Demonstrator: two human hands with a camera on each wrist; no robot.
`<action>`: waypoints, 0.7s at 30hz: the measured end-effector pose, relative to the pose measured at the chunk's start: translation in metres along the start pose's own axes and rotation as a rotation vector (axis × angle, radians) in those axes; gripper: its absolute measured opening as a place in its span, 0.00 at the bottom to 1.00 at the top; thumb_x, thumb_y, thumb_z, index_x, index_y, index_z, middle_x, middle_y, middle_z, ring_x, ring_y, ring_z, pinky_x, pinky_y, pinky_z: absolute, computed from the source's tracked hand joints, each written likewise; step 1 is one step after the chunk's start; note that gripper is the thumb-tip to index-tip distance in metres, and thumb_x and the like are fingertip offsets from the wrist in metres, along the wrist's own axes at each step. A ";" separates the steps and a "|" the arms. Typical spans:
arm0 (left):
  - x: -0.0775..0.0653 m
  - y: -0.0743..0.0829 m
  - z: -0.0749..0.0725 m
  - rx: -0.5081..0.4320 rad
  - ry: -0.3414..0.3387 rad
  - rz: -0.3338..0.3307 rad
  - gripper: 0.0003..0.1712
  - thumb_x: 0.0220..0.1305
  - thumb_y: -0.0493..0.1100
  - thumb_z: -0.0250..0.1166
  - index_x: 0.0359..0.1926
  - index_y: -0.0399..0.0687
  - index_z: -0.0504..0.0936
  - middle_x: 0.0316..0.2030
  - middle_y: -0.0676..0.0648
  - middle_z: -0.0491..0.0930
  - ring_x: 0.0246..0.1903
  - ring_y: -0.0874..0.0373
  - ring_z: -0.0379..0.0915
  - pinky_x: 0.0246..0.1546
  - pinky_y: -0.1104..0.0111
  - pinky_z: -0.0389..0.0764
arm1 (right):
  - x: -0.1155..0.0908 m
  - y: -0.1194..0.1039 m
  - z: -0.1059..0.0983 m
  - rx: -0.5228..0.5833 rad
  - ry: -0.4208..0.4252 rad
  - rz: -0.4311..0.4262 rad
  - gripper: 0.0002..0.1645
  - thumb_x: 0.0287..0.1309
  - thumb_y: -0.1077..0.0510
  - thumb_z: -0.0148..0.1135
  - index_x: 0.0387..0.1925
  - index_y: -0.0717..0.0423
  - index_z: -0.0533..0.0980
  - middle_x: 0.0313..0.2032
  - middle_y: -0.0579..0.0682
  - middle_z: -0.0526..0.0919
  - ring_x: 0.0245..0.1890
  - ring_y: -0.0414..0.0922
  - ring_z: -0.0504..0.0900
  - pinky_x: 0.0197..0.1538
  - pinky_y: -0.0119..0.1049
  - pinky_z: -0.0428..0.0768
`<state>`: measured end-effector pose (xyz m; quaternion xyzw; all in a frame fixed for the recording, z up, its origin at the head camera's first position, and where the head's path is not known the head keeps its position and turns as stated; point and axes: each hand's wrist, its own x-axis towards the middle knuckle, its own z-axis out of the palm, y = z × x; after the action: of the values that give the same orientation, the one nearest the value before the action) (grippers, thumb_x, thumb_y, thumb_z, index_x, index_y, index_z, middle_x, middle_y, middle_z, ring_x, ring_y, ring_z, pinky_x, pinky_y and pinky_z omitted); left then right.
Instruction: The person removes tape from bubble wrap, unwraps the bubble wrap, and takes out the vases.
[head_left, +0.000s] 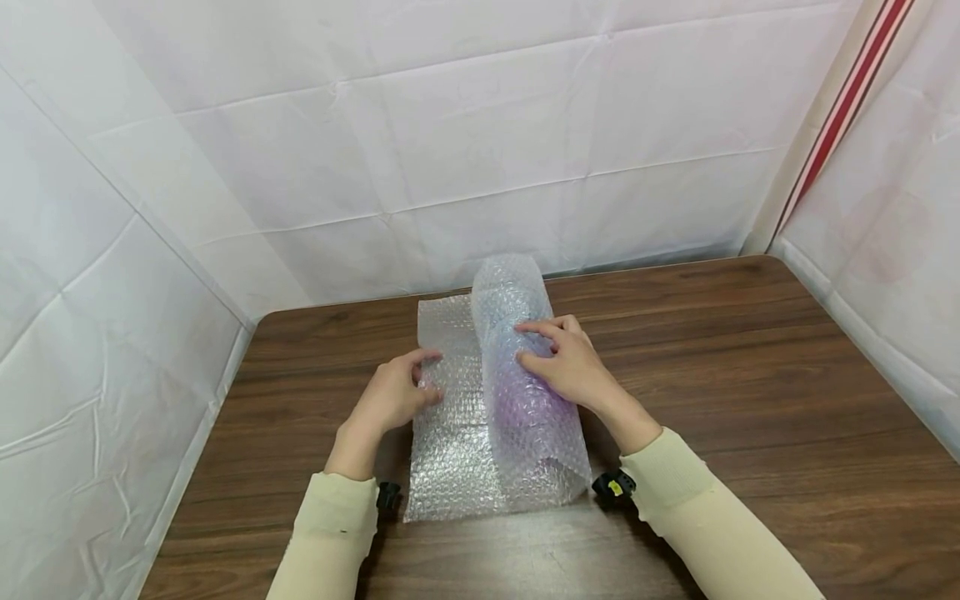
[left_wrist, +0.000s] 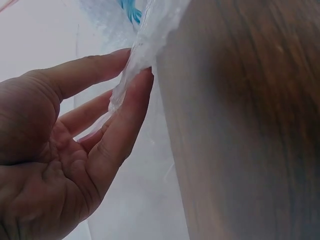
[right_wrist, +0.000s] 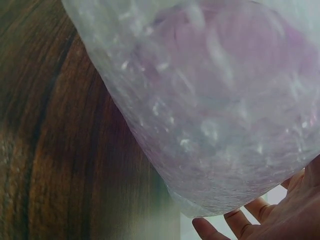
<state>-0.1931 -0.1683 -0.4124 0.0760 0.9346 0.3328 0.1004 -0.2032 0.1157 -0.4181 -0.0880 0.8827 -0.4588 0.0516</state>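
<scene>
A sheet of bubble wrap (head_left: 452,467) lies on the table, its right part rolled around a bluish and purple item (head_left: 525,396) whose kind the wrap hides. At the sheet's left edge, my left hand (head_left: 392,392) pinches it; in the left wrist view the wrap's edge (left_wrist: 131,75) passes between thumb and fingers. My right hand (head_left: 573,362) rests on top of the roll, fingers spread and lightly bent. The right wrist view shows the purple part (right_wrist: 225,55) through the wrap, with fingertips (right_wrist: 207,230) against the roll's far side.
The dark wood-grain table (head_left: 720,375) extends to both sides of the wrap. White sheeting (head_left: 480,150) hangs behind it and at the left and right. A red-striped strip (head_left: 847,100) runs down the back right corner.
</scene>
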 end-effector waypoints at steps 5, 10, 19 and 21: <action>0.001 -0.003 0.001 -0.003 -0.027 -0.008 0.37 0.63 0.40 0.75 0.72 0.52 0.74 0.32 0.46 0.72 0.22 0.58 0.71 0.24 0.67 0.70 | 0.000 0.000 0.000 -0.003 0.001 0.000 0.28 0.67 0.45 0.65 0.67 0.38 0.77 0.61 0.56 0.66 0.53 0.54 0.67 0.47 0.44 0.70; 0.000 -0.005 0.002 -0.010 -0.055 -0.033 0.38 0.63 0.40 0.75 0.73 0.53 0.73 0.32 0.45 0.73 0.21 0.57 0.76 0.23 0.67 0.74 | 0.000 0.001 0.000 -0.004 0.003 0.002 0.28 0.66 0.45 0.65 0.67 0.37 0.77 0.61 0.55 0.66 0.53 0.53 0.67 0.47 0.44 0.70; -0.001 -0.008 0.005 -0.073 -0.111 -0.095 0.41 0.63 0.37 0.74 0.75 0.53 0.70 0.33 0.44 0.73 0.19 0.53 0.79 0.24 0.62 0.86 | -0.002 0.001 -0.001 0.003 0.010 0.002 0.28 0.65 0.45 0.65 0.66 0.37 0.78 0.58 0.54 0.67 0.51 0.52 0.67 0.46 0.43 0.69; -0.001 -0.009 0.006 -0.075 -0.115 -0.104 0.41 0.63 0.37 0.74 0.75 0.53 0.70 0.33 0.43 0.74 0.19 0.53 0.79 0.24 0.62 0.86 | -0.002 0.000 -0.001 0.002 0.010 0.003 0.28 0.65 0.45 0.66 0.66 0.37 0.78 0.58 0.54 0.67 0.51 0.52 0.67 0.46 0.43 0.69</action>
<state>-0.1915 -0.1719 -0.4223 0.0426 0.9169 0.3568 0.1738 -0.2010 0.1175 -0.4174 -0.0845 0.8826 -0.4600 0.0480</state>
